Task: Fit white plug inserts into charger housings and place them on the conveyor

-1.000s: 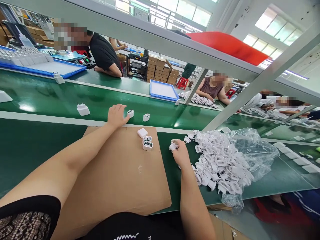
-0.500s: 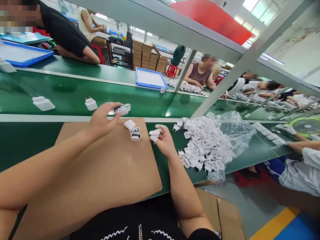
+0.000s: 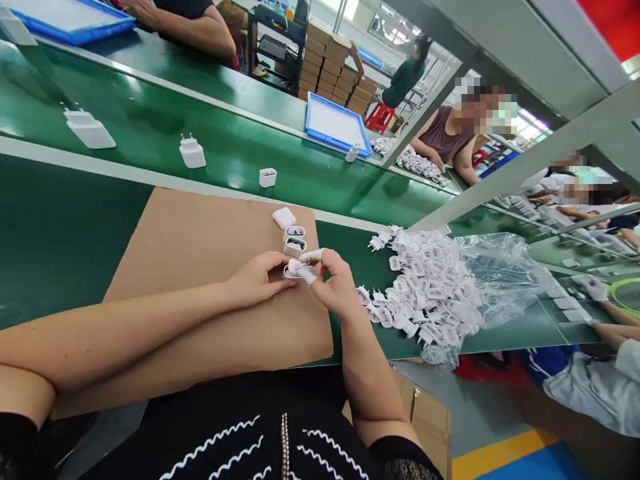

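Holds a small white charger housing (image 3: 292, 276) low over the cardboard sheet (image 3: 210, 227), near the sheet's right edge. Looks smooth and rounded at the ends, with a dark strip showing inside the open top, though largely covered by fingers. Grips the housing in the left hand (image 3: 265, 275), with thumb and fingers bent around its left end and an open hollow between them. Pinches a white plug cap (image 3: 295, 267) in the right hand (image 3: 336, 283) between thumb and forefinger, both tipped with white coverings. Sets the plug cap over the opening, tilted; cannot tell from so small and overlapped a view whether seated in it or merely held against it. Shows, just beyond the fingers, two open housings (image 3: 295, 247) side by side with dark green circuit parts inside, and next to them a white case (image 3: 284, 217) on its broad side. Includes, to the right, a loose heap of white plug pieces (image 3: 430, 287) beside crumpled clear plastic (image 3: 505, 273). Shows, on the green belt (image 3: 315, 193) beyond the cardboard, one more open housing (image 3: 267, 179) and a pinned charger (image 3: 193, 153).
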A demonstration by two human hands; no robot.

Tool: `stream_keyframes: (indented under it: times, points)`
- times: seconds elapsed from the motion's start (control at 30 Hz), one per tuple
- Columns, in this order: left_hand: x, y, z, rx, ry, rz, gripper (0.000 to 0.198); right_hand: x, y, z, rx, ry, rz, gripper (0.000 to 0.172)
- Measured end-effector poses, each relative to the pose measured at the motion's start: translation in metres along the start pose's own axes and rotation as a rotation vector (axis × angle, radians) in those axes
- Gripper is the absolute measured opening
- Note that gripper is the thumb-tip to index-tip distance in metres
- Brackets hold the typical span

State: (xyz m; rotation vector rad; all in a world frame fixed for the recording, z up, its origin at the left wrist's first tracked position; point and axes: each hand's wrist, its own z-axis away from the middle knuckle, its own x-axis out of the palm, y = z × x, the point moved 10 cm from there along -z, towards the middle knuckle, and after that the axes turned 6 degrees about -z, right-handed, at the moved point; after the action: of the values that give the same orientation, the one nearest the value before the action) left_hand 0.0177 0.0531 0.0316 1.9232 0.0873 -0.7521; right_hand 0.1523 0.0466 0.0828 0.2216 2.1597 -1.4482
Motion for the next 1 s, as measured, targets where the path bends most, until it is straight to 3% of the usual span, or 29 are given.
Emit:
stream_keyframes:
  times: [0.13,0.33,0.57,0.67,0.77,0.9,1.0]
  points:
    - [-0.001,-0.001,0.000,0.001,0.013,0.063,0.031,0.020,-0.008,0.004,-0.104,-0.107,0.229,0.020]
    - [0.002,-0.008,0.001,-0.039,0.006,0.077,0.032,0.011,-0.013,0.005,-0.160,-0.011,0.238,0.027]
    - [0.001,-0.006,0.002,-0.008,0.009,0.035,0.034,0.022,-0.014,0.006,-0.194,-0.069,0.323,0.021]
    - [0.002,0.002,0.005,0.056,0.024,-0.070,0.038,0.023,-0.017,0.006,-0.191,-0.050,0.415,0.025]
    - [0.008,0.016,0.008,0.167,0.035,-0.335,0.034,0.023,-0.016,0.004,-0.136,-0.042,0.460,0.026]
    - [0.010,0.020,0.008,0.185,0.089,-0.629,0.038,0.018,-0.001,-0.003,0.007,-0.033,0.308,0.023]
    - [0.008,0.027,0.010,0.209,0.096,-0.611,0.032,0.015,0.016,-0.007,0.093,-0.060,-0.034,0.027]
